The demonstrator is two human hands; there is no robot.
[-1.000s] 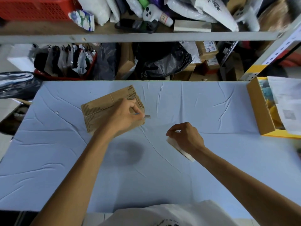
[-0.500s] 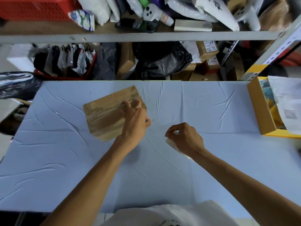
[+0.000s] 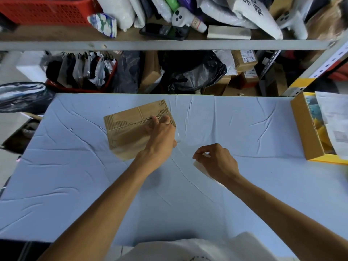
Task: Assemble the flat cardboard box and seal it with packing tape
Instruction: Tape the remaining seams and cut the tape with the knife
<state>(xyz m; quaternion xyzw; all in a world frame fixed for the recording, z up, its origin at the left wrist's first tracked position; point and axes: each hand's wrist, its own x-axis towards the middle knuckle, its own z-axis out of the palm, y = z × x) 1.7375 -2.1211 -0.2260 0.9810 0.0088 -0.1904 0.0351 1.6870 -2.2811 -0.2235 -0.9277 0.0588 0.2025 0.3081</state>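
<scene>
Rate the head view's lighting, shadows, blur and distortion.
Head view: the light is soft and even, with no harsh glare on the table; a faint, diffuse shadow lies on it beneath the left forearm; the box, left hand and right hand are sharp; the top right corner smears into blur; wide-angle distortion tilts the shelf post and splays the table's edges.

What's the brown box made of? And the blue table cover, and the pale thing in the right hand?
Box: matte brown cardboard, going by its fold lines and printed marks. Table cover: probably thin matte cloth or sheet; it wrinkles in long creases. The right hand grips something glossy and see-through, likely plastic packing tape, though mostly hidden.
</scene>
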